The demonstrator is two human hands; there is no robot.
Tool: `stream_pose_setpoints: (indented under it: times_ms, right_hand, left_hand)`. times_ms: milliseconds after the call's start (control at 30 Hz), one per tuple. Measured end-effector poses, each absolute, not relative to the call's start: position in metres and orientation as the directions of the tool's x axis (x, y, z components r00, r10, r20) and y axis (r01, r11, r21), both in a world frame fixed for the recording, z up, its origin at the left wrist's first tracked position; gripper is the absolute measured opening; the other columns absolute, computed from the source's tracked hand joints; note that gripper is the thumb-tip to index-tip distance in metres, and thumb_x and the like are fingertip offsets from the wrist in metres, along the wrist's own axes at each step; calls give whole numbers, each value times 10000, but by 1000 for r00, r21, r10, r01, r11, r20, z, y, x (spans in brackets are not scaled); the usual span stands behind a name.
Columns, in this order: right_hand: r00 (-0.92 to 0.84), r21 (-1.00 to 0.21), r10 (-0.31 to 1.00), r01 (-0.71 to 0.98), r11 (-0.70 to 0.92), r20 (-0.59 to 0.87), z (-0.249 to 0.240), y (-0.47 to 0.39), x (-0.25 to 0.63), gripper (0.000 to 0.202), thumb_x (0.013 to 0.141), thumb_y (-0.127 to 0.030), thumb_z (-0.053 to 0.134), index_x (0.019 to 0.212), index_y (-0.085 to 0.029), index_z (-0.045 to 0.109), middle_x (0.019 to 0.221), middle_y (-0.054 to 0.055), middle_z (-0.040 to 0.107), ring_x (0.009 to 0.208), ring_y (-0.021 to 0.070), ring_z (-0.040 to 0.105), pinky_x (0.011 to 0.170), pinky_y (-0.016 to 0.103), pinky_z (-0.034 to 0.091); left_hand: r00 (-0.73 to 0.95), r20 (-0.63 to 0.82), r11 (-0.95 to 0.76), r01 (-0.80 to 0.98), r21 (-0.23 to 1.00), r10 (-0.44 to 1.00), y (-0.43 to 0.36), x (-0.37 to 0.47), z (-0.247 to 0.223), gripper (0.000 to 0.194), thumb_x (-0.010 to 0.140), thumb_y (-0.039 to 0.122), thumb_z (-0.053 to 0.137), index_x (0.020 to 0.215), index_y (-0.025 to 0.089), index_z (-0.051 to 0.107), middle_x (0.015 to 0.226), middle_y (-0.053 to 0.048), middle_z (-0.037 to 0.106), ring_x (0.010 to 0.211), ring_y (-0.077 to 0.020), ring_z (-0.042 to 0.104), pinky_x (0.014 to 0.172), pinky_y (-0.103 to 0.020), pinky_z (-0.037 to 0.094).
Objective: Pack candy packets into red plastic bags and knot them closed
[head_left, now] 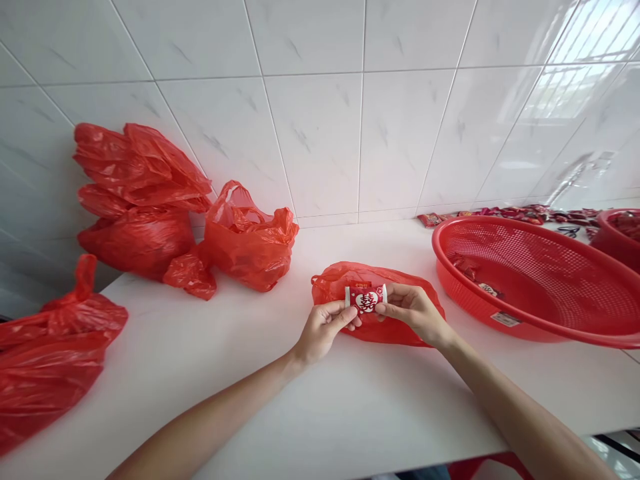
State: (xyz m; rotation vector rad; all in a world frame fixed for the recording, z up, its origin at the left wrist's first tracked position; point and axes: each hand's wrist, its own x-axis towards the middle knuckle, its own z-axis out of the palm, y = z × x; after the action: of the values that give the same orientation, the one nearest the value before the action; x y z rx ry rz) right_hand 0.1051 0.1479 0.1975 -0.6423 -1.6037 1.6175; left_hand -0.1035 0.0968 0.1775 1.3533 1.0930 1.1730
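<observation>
Between my two hands is a small wrapped candy packet [367, 300], red and white with dark red characters on a white heart-like patch. My left hand [325, 325] pinches its left end, thumb on the front. The right end sits between the thumb and fingers of my right hand [413, 311]. Below and behind the packet a red plastic bag [400, 333] lies flat on the white counter [280, 393]. Part of another red piece shows just above the packet's top edge; I cannot make out what it is.
At the right stands a large red plastic basket [500, 320] with a few wrapped packets inside. Many small packets [530, 213] lie along the wall behind it, beside another red basket [610, 233]. Filled red bags stand at the back left [140, 240], left of centre [250, 247] and far left [55, 367].
</observation>
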Motion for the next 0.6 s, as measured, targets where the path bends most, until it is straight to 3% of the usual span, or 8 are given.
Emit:
stream_pose_setpoints:
  times_ms: [167,267,400,500,600]
  right_hand:
    - [-380,-978,906,-160,135,187,200,153,113,300,767,-467,815,790,-187,710,745,21,707,628,142,609,647,300,538]
    - [-213,-963,947,-174,205,240,203,161,124,295,765,-476,811,785,-201,706,723,12,694,593,130,587,633,288,532]
    - [-277,-979,939,-59,193,202,198,166,128,319,794,-507,765,822,-194,709,811,49,736,681,174,656,698,330,579]
    - [-345,-958,919,141,250,190,187,163,120,311,822,-468,724,987,-204,707,925,77,768,849,248,721,806,415,606]
    - [-341,-846,897,353,398,280,179,158,113,300,837,-350,685,1118,-245,680,1056,80,766,1006,284,720,891,463,595]
  left_hand:
    - [75,169,-177,123,976,983,94,-107,178,346,893,489,647,866,157,739,831,-67,752,804,-197,683,784,-321,558]
    - [45,301,-301,292,908,952,94,-113,175,250,906,395,620,944,176,735,892,-66,756,852,-204,694,812,-330,551]
    - [306,511,-587,556,589,803,96,-120,167,169,825,241,582,895,199,730,863,-65,736,799,-208,660,784,-359,520]
    - [450,517,-663,653,365,728,97,-123,161,249,750,188,588,953,204,733,861,-67,724,783,-222,626,767,-381,488]
    - [501,491,-667,701,253,713,100,-126,158,241,738,149,589,925,204,731,830,-61,712,783,-225,608,762,-379,470]
